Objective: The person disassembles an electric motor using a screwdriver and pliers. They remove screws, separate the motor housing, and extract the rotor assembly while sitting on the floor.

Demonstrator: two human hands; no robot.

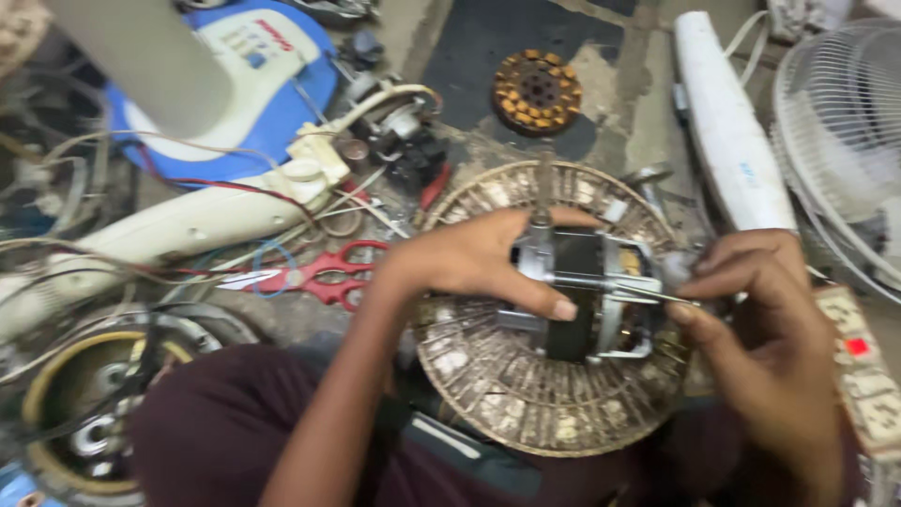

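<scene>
Your left hand is wrapped over the small metal-framed motor w/ dark core, fingers clamped on its left side. It sits on the round, dusty woven-looking disc, centre of the scene. Your right hand is at the motor's right end, fingers pinched together on a thin metal rod. Red-handled scissors lie left on the floor, copper-wound stator far behind, white fan grille far right.

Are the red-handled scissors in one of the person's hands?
No, the red-handled scissors lie on the floor, apart from the left hand gripping the small metal motor.
</scene>
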